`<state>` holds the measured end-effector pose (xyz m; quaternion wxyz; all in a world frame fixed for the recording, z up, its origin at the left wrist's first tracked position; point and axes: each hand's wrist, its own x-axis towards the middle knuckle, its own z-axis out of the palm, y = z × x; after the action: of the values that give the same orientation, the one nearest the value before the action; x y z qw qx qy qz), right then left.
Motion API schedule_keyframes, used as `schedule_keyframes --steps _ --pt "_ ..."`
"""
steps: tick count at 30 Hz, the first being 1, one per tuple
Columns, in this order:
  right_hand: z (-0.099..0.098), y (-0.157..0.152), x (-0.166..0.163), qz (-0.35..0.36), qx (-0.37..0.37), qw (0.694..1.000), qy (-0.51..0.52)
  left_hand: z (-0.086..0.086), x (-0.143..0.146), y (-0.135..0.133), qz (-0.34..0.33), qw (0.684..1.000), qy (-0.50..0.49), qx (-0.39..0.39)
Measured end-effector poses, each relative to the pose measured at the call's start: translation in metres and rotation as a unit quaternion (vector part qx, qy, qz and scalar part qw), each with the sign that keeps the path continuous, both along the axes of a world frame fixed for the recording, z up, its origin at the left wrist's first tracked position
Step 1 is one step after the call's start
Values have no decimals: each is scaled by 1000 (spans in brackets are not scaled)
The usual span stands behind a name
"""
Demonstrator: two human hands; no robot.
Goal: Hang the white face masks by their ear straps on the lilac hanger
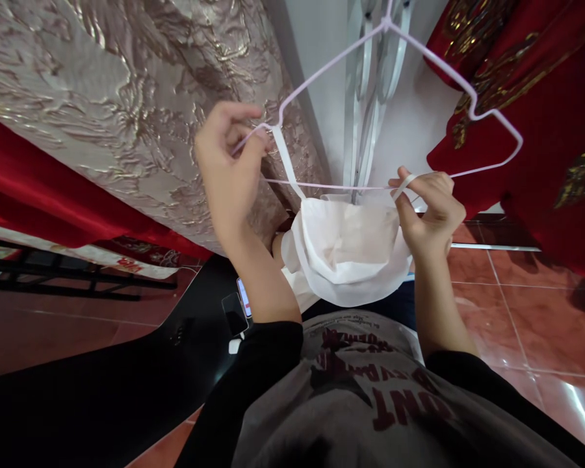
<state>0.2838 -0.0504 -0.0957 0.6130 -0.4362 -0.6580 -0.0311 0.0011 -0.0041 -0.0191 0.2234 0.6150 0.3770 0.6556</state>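
Note:
A thin pale-lilac clothes hanger (338,60) is held up in front of me, its hook cut off by the top of the view. My left hand (227,169) is closed around the hanger's left end, its fingers slightly blurred. From the notch beside it, a white strap (287,162) runs down to a white garment (322,250) with a soft, layered body, which hangs below the bottom bar over my lap. My right hand (433,211) pinches the garment's other strap (403,185) close to the bottom bar. The hanger's right notch carries no strap.
Pinkish textured fabric (175,84) hangs at the left, and red cloth with gold trim (531,136) at the right. Whitish metal stands (363,110) lean by the wall ahead. Two phones (234,314) lie on a black bench (175,351). Reddish tiles (521,305) cover the floor.

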Motion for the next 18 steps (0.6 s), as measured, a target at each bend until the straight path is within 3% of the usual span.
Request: schedule_keyframes --steps 2,4,6,9,11,15,18 --pt "-1 0 0 5 6 1000 0 -18 7 -3 32 992 -126 -2" --pt "-1 0 -2 13 6 1000 -8 -38 21 -8 61 953 -295 -24" --pt "-1 0 -3 20 -6 999 -25 -56 37 -12 32 924 -376 -65" --pt "-2 4 -1 31 -9 999 -40 -73 56 -14 -2 936 -341 -84" --pt "-4 8 8 24 26 999 -21 -76 60 -13 -9 950 -306 -71" --pt "-8 22 48 -55 140 985 80 -75 54 -12 -6 958 -284 -45" --pt "-7 29 83 -50 139 980 135 -76 52 -12 -39 953 -299 -15"
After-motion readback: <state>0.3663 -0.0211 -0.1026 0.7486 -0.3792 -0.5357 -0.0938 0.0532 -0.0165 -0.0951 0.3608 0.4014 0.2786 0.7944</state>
